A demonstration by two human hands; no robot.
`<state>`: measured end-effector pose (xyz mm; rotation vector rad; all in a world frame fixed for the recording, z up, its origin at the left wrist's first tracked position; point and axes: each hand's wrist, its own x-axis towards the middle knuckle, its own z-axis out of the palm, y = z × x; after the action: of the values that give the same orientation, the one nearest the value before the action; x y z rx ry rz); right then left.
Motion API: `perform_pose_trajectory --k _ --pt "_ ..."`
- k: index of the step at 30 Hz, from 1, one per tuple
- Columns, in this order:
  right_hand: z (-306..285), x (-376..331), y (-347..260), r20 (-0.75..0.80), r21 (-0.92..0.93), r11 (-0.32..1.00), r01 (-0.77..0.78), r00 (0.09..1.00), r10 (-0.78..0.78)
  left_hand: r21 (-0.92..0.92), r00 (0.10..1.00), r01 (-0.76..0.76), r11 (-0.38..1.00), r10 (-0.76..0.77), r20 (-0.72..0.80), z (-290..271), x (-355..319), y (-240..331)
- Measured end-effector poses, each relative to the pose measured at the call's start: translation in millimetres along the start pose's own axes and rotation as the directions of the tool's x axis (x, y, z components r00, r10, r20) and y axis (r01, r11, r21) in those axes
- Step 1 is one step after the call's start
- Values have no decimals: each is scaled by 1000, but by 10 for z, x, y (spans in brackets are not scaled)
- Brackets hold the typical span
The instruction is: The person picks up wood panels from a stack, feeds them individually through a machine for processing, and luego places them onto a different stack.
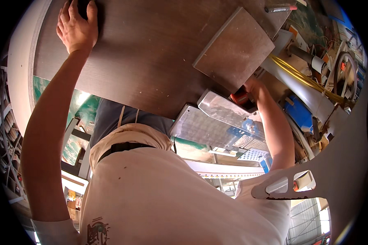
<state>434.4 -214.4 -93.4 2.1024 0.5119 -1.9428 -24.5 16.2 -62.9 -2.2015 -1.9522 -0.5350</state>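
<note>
Clearly well apart, with the left hand (77,34) palm down at the far left of the brown board (143,53), fingers parted, and the right hand (254,87) tucked against the lower corner of the smaller panel (237,49). Impossible to tell whether clamped on anything on the right, with fingers partly hidden beside a red part (240,98). Lying askew on the right side of the board, just beyond the right hand: the panel. Past its upper corner, near the board's edge, a black-and-red marker (279,8). Close below the panel and in front of the right forearm, two silver plates (210,127), side by side, slightly scuffed. To the right, plenty crowding the space: yellow hoses (304,77) along a pale beam (317,104), a blue casing (298,113) below, a dark wheel (344,75) farther out. Across the lower right, blocking part of the view, a grey guard (339,171) with two slots, an orange-and-white thing (304,181) visible through one. At far left, beyond the forearm, a rack (7,111) filled with stacked slats (10,141). Under the board, glimpses of green floor (84,108).
</note>
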Motion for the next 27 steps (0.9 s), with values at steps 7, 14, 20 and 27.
perform_pose_trajectory --k 7,14,20,27 --pt "30 32 -85 -1 -15 1000 -4 1000 4 -19 1000 6 1000 -6 -9 -5 4 10" --pt "37 54 -152 0 -25 1000 -1 1000 1 -25 1000 -4 1000 4 -14 -17 8 18" --pt "30 34 -183 -13 -35 999 5 1000 -6 -5 1000 9 1000 -9 -21 -2 -12 20" --pt "54 6 -176 -52 -54 999 4 999 -6 17 999 18 1000 -18 -32 9 -31 19"
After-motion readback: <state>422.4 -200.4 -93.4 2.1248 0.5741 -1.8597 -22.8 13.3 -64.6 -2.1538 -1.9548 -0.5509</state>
